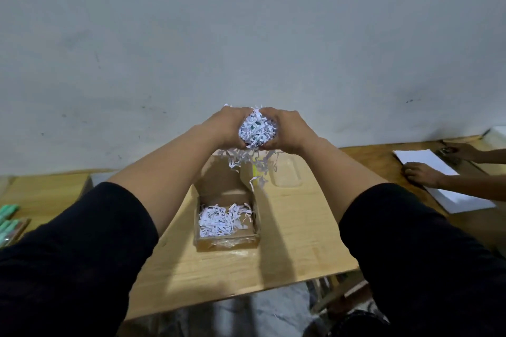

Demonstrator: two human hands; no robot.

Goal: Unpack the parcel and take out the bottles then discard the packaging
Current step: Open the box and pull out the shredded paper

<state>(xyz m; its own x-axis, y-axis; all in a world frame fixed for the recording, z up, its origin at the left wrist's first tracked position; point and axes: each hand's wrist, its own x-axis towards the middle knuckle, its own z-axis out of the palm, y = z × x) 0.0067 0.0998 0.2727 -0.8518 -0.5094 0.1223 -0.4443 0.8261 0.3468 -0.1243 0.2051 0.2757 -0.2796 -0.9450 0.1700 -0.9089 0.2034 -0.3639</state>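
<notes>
My left hand (226,127) and my right hand (286,130) are raised together above the table, both closed around a clump of white shredded paper (256,130). Loose strips hang down from it. Something dark green shows inside the clump, too hidden to identify. Below, an open brown cardboard box (227,243) sits on the wooden table, its lid flap standing up at the back. More shredded paper (220,220) lies in the box. No bottle is plainly visible.
A clear plastic container (286,172) lies on the wooden table (301,241) right of the box. Another person's hands (421,172) rest on white sheets (427,161) at the far right. Green items (8,216) lie at the left edge. A grey wall stands behind.
</notes>
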